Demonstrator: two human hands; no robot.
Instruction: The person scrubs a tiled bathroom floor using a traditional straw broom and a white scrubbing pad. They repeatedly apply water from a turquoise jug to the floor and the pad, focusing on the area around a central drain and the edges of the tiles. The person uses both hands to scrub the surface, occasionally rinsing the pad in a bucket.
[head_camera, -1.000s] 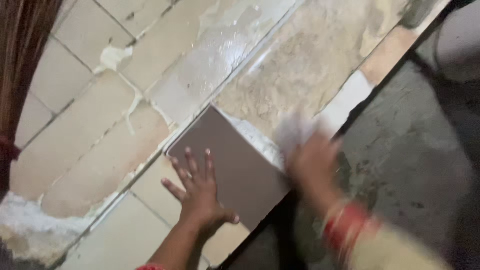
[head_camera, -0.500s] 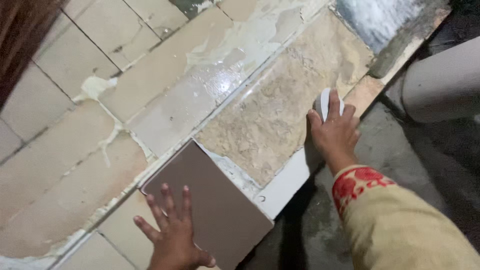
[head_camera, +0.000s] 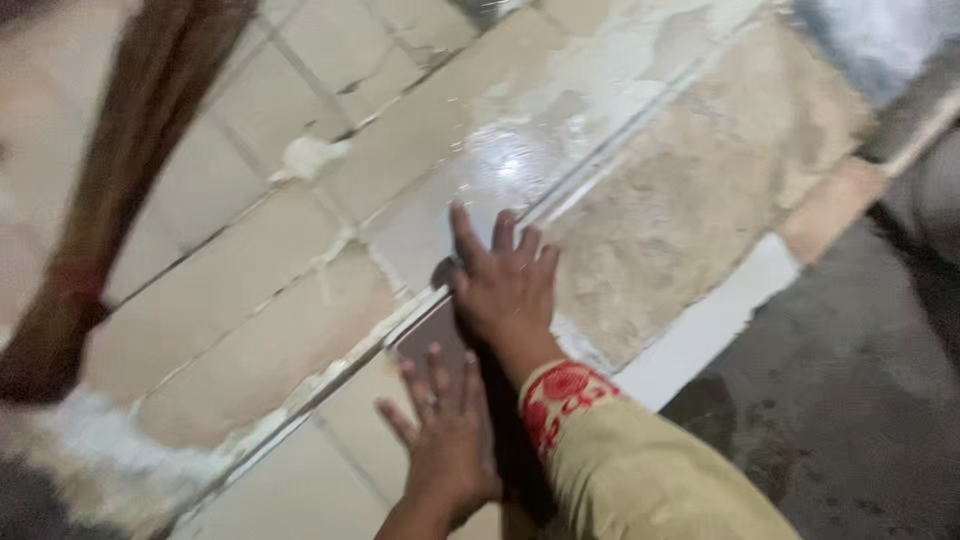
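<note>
Flat square tile of brownish-grey ceramic (head_camera: 432, 335), lying face-up on the tiled floor at lower centre, mostly covered by the two hands. Only its far-left corner and a strip of its left edge show; the rest is hidden beneath palm and sleeve. Judged from its thin, rigid slab form, the tile is stiff, moderately heavy for its thickness, smooth and likely slippery on its glazed face, and brittle at corners and edges. It is best taken by two opposite edges or pressed flat with open palms, never levered by one corner.

Left hand (head_camera: 445, 440): fingers spread, palm down, resting on the near part of the tile, gripping nothing. Right hand (head_camera: 505, 285): also open and flat, fingers extended toward the far side, lying across the tile's far corner and onto the floor just beyond; whether its fingertips touch the adjoining pale glossy floor tile (head_camera: 490, 170) cannot be told through the blur. The hands lie close together, the right just beyond the left. A red patterned cuff (head_camera: 560, 395) and olive sleeve (head_camera: 650, 480) cover the right forearm.

Surroundings: beige laid floor tiles (head_camera: 250, 330) to the left, with whitish mortar in the joints; a rough bare mortar bed (head_camera: 690, 200) to the right; a dark concrete floor (head_camera: 850, 400) at near right; a blurred brown strand (head_camera: 120, 190) at far left.
</note>
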